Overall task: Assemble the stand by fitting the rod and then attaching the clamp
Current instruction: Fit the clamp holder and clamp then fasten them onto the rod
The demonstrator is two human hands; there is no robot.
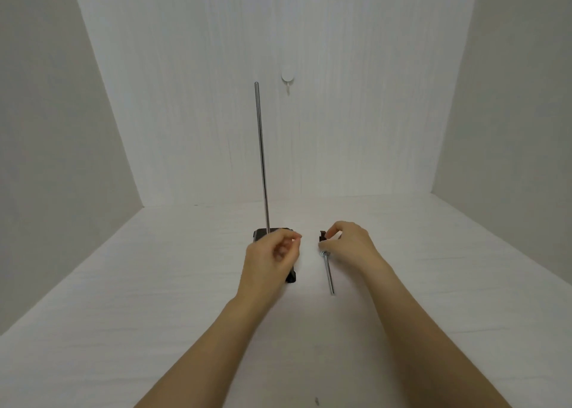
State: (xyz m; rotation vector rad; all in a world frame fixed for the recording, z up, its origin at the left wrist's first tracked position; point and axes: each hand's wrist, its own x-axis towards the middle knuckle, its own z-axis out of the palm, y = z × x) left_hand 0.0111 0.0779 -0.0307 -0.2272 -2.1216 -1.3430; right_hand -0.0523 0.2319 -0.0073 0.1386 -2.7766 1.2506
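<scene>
A thin metal rod (261, 156) stands upright in a black base (259, 233) on the white table. My left hand (272, 257) hovers over the base with its fingers curled and nothing visible in it, hiding most of the base; a black corner (291, 277) shows below the hand. To the right lies the clamp (327, 268), a black head with a short metal stem pointing toward me. My right hand (351, 242) is over the clamp's head, fingertips pinched on it, and hides most of the head.
The white table (154, 299) is enclosed by white walls at left, right and back. A round white hook (288, 77) is stuck on the back wall, just right of the rod's top. A small dark speck (316, 401) lies near the front edge.
</scene>
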